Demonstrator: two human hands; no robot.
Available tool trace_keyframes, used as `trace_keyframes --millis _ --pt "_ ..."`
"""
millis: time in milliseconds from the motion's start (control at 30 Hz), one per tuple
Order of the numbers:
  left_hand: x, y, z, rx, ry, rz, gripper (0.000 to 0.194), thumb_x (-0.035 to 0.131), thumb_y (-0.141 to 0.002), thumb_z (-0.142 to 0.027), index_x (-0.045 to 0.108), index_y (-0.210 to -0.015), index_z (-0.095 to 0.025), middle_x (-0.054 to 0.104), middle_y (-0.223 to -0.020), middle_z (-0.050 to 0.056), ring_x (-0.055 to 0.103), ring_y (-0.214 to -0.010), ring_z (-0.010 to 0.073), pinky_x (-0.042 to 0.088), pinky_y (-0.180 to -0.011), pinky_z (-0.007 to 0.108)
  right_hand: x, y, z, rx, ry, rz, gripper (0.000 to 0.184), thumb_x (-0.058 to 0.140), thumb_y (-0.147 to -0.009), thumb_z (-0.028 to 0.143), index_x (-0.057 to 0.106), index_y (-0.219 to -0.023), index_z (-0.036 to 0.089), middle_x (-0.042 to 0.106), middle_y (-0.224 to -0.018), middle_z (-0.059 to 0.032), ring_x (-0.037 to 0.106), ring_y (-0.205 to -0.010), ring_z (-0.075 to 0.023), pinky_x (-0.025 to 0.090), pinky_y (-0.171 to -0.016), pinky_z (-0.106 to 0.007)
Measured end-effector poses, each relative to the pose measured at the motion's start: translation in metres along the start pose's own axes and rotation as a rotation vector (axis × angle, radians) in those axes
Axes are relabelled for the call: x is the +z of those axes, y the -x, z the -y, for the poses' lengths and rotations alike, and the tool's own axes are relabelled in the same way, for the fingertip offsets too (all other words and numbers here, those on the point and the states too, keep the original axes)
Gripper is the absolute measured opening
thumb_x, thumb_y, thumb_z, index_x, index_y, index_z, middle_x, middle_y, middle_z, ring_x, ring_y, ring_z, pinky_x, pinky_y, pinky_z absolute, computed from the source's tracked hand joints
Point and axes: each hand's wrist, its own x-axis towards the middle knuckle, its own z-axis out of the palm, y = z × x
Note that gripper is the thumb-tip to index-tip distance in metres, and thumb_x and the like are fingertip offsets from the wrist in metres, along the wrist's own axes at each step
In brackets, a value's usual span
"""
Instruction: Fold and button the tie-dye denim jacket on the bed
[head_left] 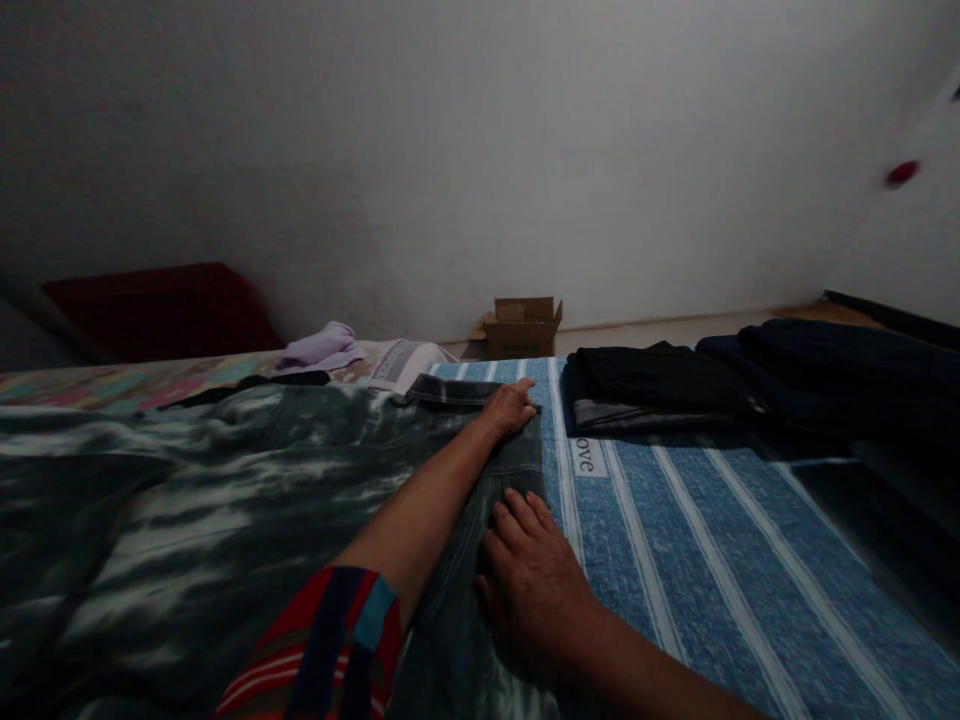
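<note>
A pair of dark washed jeans (247, 480) lies spread over a bed with a blue and white striped sheet (697, 540). My left hand (511, 407) reaches far forward and rests on the jeans' far end, fingers curled on the cloth near the hem. My right hand (529, 570) lies flat on the jeans close to me, fingers stretched out and together, at the edge where the denim meets the sheet. The left arm has a striped red and blue sleeve.
Folded dark clothes (660, 385) and a larger dark pile (847, 375) lie on the right of the bed. Pale lilac garments (322, 345) and a white printed item lie at the far edge. A cardboard box (523, 327) stands on the floor by the wall. A dark red cushion (161, 310) sits at the left.
</note>
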Motion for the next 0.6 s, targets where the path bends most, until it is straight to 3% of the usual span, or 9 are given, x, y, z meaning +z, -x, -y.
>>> trace_keyframes --millis 233,400,600 --pt "-0.014 0.022 0.002 0.022 -0.141 0.023 0.051 0.064 -0.079 -0.024 0.051 -0.128 -0.019 0.067 -0.113 0.008 0.062 -0.105 0.0216 0.045 -0.088 0.026 -0.002 0.000 0.001 0.001 -0.017 0.007 0.040 0.049 -0.092 0.035 0.059 -0.120 0.008 0.051 -0.135 -0.0179 0.033 -0.135 -0.0335 0.023 -0.114 -0.051" --pt "-0.014 0.032 0.000 -0.053 -0.212 0.001 0.037 0.061 -0.081 -0.032 0.058 -0.116 -0.020 0.069 -0.105 0.009 0.064 -0.100 0.0257 0.047 -0.084 0.031 0.000 0.001 0.001 0.006 -0.019 -0.004 0.040 0.050 -0.092 0.034 0.059 -0.121 0.008 0.051 -0.136 -0.0175 0.035 -0.135 -0.0330 0.024 -0.114 -0.051" --pt "-0.005 0.030 -0.003 -0.164 -0.233 -0.046 0.035 0.063 -0.079 -0.032 0.060 -0.111 -0.018 0.069 -0.106 0.013 0.064 -0.100 0.0292 0.048 -0.081 0.034 0.003 0.002 0.000 -0.004 -0.004 -0.030 0.039 0.050 -0.092 0.035 0.060 -0.119 0.010 0.053 -0.134 -0.0167 0.035 -0.134 -0.0327 0.025 -0.113 -0.051"
